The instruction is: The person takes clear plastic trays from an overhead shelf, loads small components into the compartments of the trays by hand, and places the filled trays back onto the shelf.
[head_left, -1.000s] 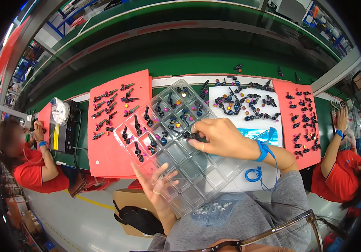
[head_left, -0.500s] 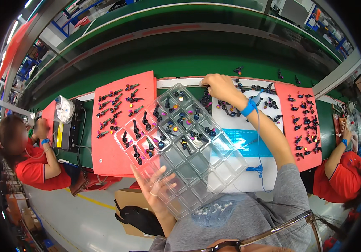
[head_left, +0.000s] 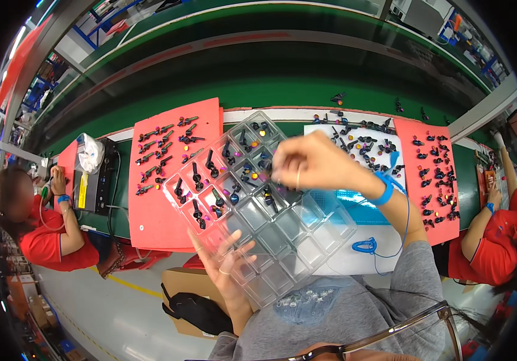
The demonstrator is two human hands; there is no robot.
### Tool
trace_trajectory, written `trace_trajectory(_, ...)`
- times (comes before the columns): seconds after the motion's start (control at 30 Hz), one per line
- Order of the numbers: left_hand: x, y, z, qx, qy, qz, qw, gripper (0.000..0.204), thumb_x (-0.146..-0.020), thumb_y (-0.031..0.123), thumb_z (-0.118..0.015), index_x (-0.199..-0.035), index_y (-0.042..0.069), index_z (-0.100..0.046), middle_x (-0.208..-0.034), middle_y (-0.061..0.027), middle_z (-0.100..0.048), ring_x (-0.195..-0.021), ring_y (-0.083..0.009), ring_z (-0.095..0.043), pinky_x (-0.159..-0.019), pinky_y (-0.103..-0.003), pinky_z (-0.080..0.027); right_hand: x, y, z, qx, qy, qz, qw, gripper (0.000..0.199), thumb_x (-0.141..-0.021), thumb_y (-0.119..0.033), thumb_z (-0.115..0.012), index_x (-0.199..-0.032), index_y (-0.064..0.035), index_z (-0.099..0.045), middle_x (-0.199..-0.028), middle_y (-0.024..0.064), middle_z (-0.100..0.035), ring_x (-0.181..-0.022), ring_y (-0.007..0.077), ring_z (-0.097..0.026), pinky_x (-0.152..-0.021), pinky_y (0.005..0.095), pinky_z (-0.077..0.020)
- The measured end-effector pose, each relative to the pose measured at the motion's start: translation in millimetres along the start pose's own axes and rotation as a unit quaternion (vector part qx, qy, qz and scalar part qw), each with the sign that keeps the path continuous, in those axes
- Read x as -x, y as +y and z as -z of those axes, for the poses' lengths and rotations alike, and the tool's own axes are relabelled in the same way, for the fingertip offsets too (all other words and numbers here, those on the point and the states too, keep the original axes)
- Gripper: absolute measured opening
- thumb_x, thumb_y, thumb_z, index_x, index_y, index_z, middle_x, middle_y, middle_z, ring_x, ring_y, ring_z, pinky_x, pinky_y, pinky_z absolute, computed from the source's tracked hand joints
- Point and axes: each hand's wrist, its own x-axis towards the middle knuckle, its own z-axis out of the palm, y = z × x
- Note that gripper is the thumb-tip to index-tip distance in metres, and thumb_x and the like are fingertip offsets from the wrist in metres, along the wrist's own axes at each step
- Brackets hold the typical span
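Tilted in front of me is a clear plastic compartment tray (head_left: 279, 224). My left hand (head_left: 225, 268) is closed on its near left edge, with fingers spread beneath it and visible through the plastic. Small black parts (head_left: 197, 176) with shiny purple and orange round ends lie in many of the far and left compartments; the near ones hold none. Over the far right compartments, my right hand (head_left: 318, 161) has its fingers curled together in a pinch. Whatever lies between those fingertips is hidden and blurred. A blue band (head_left: 385, 188) circles that wrist.
Beyond the right hand, loose parts cover a white sheet (head_left: 331, 240) with a blue mat (head_left: 355, 207). Red boards bearing rows of parts stand left (head_left: 174, 222) and right (head_left: 418, 231). A coiled blue cord (head_left: 364, 245) runs to my wristband. Co-workers sit at both sides.
My right hand has come from the pile of parts beyond the tray back toward me, over the tray's right compartments. The left hand still holds the tray in nearly the same place.
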Motion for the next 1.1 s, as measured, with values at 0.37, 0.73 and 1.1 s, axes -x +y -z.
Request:
trace_trajectory(0.37, 3.3, -1.7, -13.7, 0.007, -0.029, 0.007, 1.0, 0.096, -0.08, 0.01, -0.059, -0.148, 0.022, 0.007, -0.109, -0.0252, -0.059, -0.083, -0.0356, -0.067, -0.059, -0.035, -0.059, 20.7, -3.6, -44.6, 0.149, -0.043, 0.068, 0.986, 0.02, -0.078, -0.023, -0.069, -0.076, -0.0042, -0.063, -0.068, 0.0074, -0.061, -0.056, 0.0213, -0.06, -0.052, 0.0326, -0.0467)
trace_trajectory(0.73, 4.9, -3.3, 0.3, 0.008, -0.023, -0.02, 0.999, 0.093, -0.081, 0.011, -0.058, -0.149, 0.02, 0.006, -0.109, -0.0271, -0.059, -0.083, -0.0368, -0.067, -0.059, -0.036, -0.059, -24.9, 102.1, 69.5, 0.518, 0.149, -0.074, 0.839, 0.019, -0.071, -0.004, -0.062, -0.087, -0.0102, -0.069, -0.083, 0.0114, -0.068, -0.077, 0.032, -0.065, -0.065, 0.0403, -0.0518)
trace_trajectory(1.1, 4.7, -2.9, 4.3, 0.012, -0.015, -0.013, 1.0, 0.094, -0.081, 0.013, -0.059, -0.148, 0.02, 0.006, -0.109, -0.0272, -0.059, -0.083, -0.0365, -0.067, -0.059, -0.036, -0.059, -28.6, 127.7, 70.3, 0.443, 0.07, -0.176, 0.876, 0.024, -0.06, -0.001, -0.064, -0.082, -0.0092, -0.07, -0.081, 0.0118, -0.068, -0.08, 0.0308, -0.066, -0.069, 0.04, -0.0523)
